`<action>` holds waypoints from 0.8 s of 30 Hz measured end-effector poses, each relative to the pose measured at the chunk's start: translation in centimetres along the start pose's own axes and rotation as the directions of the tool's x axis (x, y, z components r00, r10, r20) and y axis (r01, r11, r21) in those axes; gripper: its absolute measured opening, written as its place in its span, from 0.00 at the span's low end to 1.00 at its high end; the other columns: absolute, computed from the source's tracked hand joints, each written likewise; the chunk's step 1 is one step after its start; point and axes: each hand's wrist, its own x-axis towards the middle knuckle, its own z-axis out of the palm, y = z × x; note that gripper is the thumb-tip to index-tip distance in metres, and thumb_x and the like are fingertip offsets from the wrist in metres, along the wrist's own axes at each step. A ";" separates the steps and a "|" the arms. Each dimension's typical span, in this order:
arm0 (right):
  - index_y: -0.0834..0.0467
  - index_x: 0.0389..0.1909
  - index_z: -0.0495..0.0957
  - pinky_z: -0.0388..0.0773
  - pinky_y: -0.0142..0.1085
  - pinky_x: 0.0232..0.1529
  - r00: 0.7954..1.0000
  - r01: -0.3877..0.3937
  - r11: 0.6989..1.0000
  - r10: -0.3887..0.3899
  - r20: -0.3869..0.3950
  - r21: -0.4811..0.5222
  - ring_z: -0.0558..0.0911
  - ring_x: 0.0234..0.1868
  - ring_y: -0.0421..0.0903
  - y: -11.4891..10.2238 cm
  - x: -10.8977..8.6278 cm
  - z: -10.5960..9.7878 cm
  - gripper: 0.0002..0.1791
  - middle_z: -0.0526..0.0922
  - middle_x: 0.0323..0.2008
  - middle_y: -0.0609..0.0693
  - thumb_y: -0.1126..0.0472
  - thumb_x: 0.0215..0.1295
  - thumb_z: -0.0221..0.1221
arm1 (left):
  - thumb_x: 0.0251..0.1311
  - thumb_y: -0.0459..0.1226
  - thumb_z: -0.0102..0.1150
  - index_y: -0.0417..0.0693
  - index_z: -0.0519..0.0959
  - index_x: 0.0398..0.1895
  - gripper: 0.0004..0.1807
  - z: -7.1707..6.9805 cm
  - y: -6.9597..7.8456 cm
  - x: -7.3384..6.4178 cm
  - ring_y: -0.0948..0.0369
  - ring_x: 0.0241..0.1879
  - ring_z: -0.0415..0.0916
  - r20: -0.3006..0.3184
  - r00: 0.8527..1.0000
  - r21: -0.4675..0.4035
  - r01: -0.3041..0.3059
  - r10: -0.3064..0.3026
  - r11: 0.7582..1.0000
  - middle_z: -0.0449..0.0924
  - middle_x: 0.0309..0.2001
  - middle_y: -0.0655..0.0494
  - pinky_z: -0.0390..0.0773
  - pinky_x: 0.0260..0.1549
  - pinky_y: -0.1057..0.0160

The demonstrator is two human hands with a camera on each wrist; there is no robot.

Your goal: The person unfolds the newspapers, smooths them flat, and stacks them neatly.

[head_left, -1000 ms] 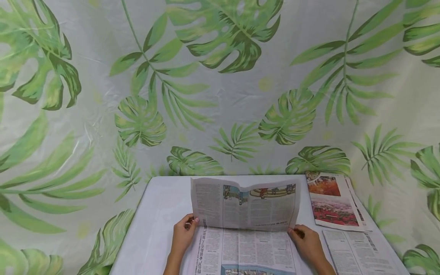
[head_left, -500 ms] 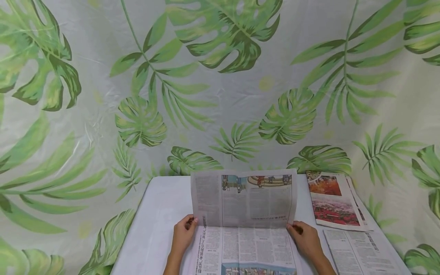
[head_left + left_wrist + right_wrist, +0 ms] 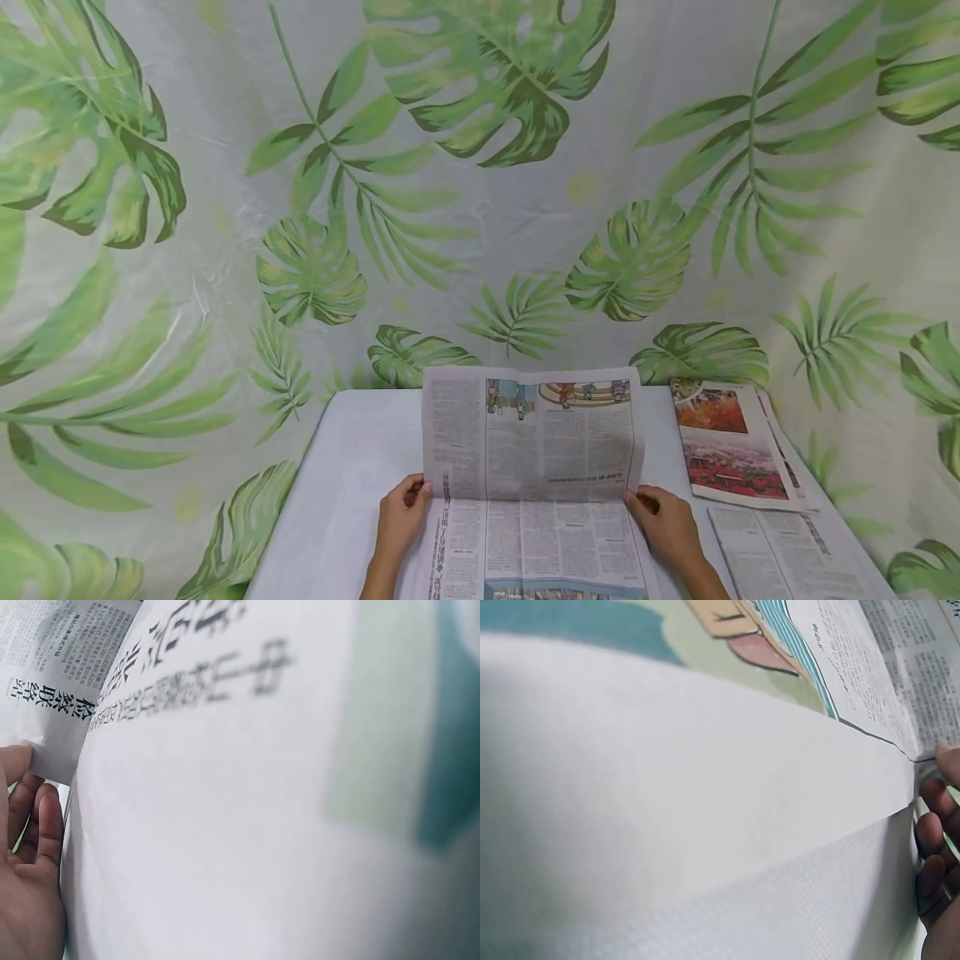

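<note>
A newspaper (image 3: 540, 533) is spread before me in the head view, its far half folded upward along a crease and standing nearly upright. My left hand (image 3: 401, 510) pinches its left edge at the crease, thumb on the printed face. On the opposite edge my right hand (image 3: 666, 518) pinches the sheet at about the same height. In the left wrist view, the left thumb (image 3: 15, 761) lies on the paper with the other fingers curled behind it. The right wrist view shows the right hand (image 3: 939, 847) gripping the edge beside a coloured cartoon print.
A magazine or paper with red and orange flower pictures (image 3: 731, 454) lies at the table's far right. Nearer on that side rests another folded newspaper (image 3: 780, 550). The white table (image 3: 330, 483) ends at a leaf-patterned curtain (image 3: 480, 208).
The newspaper's far half has risen from a backward tilt to nearly upright. Both hands keep their grip at the edges, the right one shifting slightly inward. The view tilts up slightly.
</note>
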 end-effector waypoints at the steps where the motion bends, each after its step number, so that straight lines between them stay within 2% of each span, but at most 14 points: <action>1: 0.59 0.42 0.89 0.74 0.35 0.30 1.000 0.001 1.000 -0.001 -0.004 -0.001 0.78 0.29 0.39 -0.1 0.0 0.1 0.15 0.88 0.32 0.47 0.50 0.67 0.69 | 0.70 0.39 0.64 0.50 0.86 0.47 0.08 0.0 -0.1 0.0 0.67 0.35 0.81 -0.003 1.000 0.001 -0.001 0.001 1.000 0.87 0.39 0.59 0.80 0.39 0.70; 10: 0.59 0.45 0.88 0.71 0.35 0.29 1.000 -0.019 1.000 0.019 -0.002 -0.016 0.75 0.27 0.39 0.0 0.2 0.6 0.18 0.86 0.29 0.45 0.48 0.67 0.68 | 0.70 0.40 0.65 0.52 0.86 0.48 0.08 0.1 -0.1 -0.1 0.67 0.35 0.80 -0.030 1.000 0.015 -0.001 0.001 1.000 0.86 0.39 0.61 0.79 0.38 0.69; 20: 0.61 0.47 0.87 0.70 0.34 0.28 0.999 -0.039 0.999 0.039 0.003 -0.012 0.76 0.27 0.40 0.4 -0.2 0.5 0.16 0.85 0.28 0.46 0.53 0.67 0.68 | 0.69 0.37 0.64 0.54 0.85 0.51 0.10 0.7 -0.1 -0.1 0.67 0.36 0.80 -0.027 0.999 0.045 0.041 -0.040 0.998 0.87 0.42 0.60 0.79 0.39 0.70; 24: 0.61 0.45 0.88 0.71 0.33 0.28 0.999 -0.038 0.999 0.038 -0.015 -0.001 0.76 0.26 0.39 0.2 0.0 0.5 0.15 0.86 0.28 0.46 0.54 0.66 0.68 | 0.69 0.36 0.64 0.52 0.85 0.51 0.10 0.6 0.2 -0.2 0.67 0.35 0.79 -0.046 0.999 0.059 0.027 -0.025 0.998 0.87 0.41 0.59 0.79 0.37 0.69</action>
